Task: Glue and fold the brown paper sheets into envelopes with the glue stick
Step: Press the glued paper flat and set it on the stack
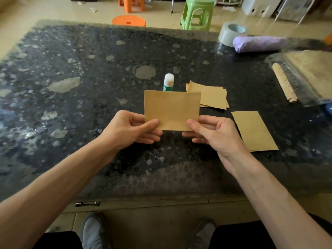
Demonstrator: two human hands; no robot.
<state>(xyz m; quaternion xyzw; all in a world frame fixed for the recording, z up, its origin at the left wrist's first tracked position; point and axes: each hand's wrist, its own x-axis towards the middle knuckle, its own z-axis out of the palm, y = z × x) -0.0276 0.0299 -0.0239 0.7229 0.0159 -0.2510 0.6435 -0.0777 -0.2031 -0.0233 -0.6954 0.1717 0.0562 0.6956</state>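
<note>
While a folded brown paper piece (172,109) is held upright above the table (71,105), its long axis is seen running left to right, square to the person's line of sight. It is pinched at its lower left corner by the left hand (133,129) and at its lower right corner by the right hand (213,133), thumbs in front, fingers behind. A glue stick (168,81), capped and upright, is partly hidden just behind the piece's top edge. A small stack of brown sheets (212,97) lies beyond and right of it; a finished-looking envelope (253,131) lies flat just beside the right hand, which is judged the nearer hand for setting the piece down there. The table is dark, speckled and glossy. Tape roll (230,33), purple bundle (258,43) and plastic stools (197,12) occupy the far side, over a pale tiled floor.
</note>
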